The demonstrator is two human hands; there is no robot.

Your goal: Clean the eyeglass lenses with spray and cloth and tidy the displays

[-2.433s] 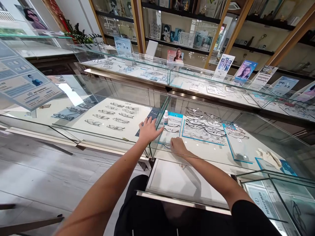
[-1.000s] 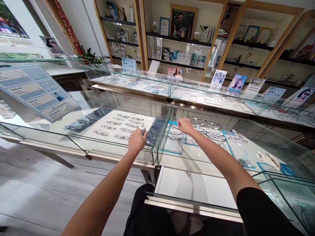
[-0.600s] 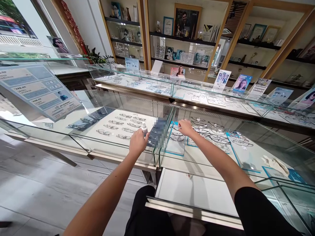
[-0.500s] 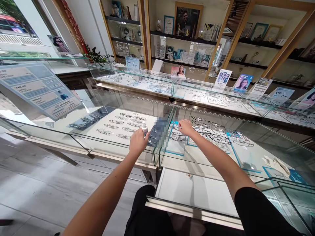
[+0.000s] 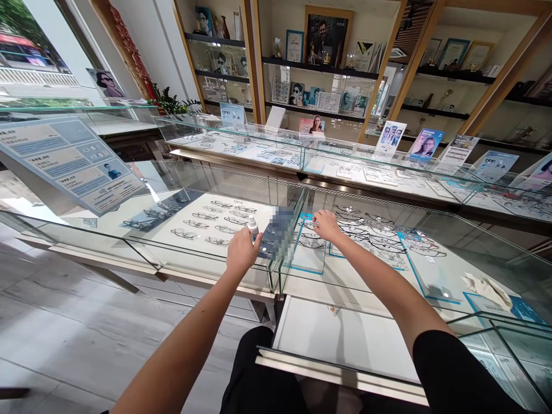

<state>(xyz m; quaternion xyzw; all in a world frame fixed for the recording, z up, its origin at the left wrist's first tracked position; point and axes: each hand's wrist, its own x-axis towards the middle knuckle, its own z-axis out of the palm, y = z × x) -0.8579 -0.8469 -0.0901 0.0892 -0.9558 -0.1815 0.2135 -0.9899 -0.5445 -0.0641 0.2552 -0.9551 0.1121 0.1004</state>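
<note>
A small white spray bottle (image 5: 252, 226) stands upright in my left hand (image 5: 241, 250), the fingers wrapped round it. This hand is over the left glass display case (image 5: 215, 257), where several pairs of glasses (image 5: 204, 217) lie in rows. My right hand (image 5: 326, 223) is above the right glass case (image 5: 431, 224), its fingers curled in. What it holds, if anything, is hidden. Just beside and beyond it, more glasses frames (image 5: 379, 230) lie on blue-edged boards.
An open white drawer (image 5: 345, 336) juts out below the right case. A large sign (image 5: 73, 164) leans at the left. A pale cloth (image 5: 487, 289) lies at the right. Another glass counter (image 5: 276, 150) and shelves (image 5: 319, 66) stand behind.
My view has shifted very slightly. Both hands keep nearly the same places, the spray bottle still in the left.
</note>
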